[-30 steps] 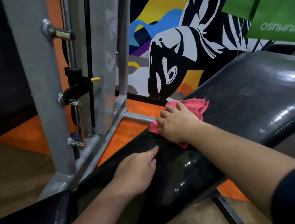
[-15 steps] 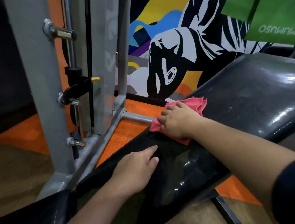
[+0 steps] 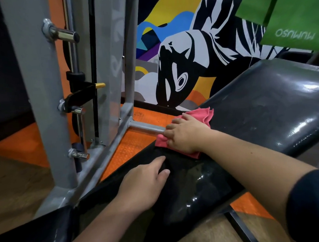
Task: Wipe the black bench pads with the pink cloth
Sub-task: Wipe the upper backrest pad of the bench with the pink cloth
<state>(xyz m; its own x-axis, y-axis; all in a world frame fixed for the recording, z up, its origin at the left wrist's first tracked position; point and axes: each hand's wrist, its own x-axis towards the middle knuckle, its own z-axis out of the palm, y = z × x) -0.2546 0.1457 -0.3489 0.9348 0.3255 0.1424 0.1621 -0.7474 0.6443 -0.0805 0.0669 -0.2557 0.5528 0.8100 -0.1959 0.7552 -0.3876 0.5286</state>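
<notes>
The right hand [image 3: 185, 136] presses the pink cloth [image 3: 200, 115] flat under spread, slightly bent fingers at the far edge of the black bench pad [image 3: 264, 105], cloth showing beyond the fingertips. Nearer, the left hand [image 3: 145, 182] rests open-fingered on the pad, holding nothing

Two bare forearms in view, ending in bare hands: left hand [image 3: 146, 183], right hand [image 3: 185, 136]. No rings, watch or bracelets visible on either. Short, unpainted nails. On the right upper arm, the edge of a dark navy sleeve [image 3: 310, 204], plain and unmarked. No sleeve showing on the left arm.
</notes>
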